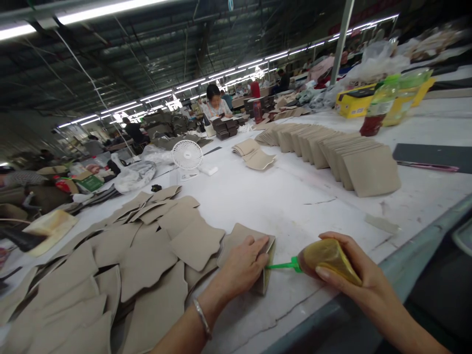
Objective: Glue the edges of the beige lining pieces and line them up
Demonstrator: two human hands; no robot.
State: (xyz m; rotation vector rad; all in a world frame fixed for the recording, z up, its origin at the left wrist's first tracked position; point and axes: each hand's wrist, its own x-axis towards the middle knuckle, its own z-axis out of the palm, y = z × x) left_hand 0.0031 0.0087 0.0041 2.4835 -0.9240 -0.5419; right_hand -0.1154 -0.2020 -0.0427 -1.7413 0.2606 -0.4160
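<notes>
My left hand (243, 265) lies palm down on a beige fabric piece (239, 233) at the near edge of the white table (280, 191), fingers pressed along the piece's right edge. My right hand (354, 275) is wrapped round a yellowish glue bottle (328, 258) with a green nozzle (282, 266). The nozzle tip touches the piece's edge just beside my left fingertips. A silver bangle sits on my left wrist.
Many loose beige pieces (147, 246) overlap to the left. A fanned row of beige pieces (332, 147) lies at the right, with a small pile (254, 155) behind. A white fan (187, 156), bottles (379, 105), a yellow box (354, 103) and seated workers (214, 103) are further off.
</notes>
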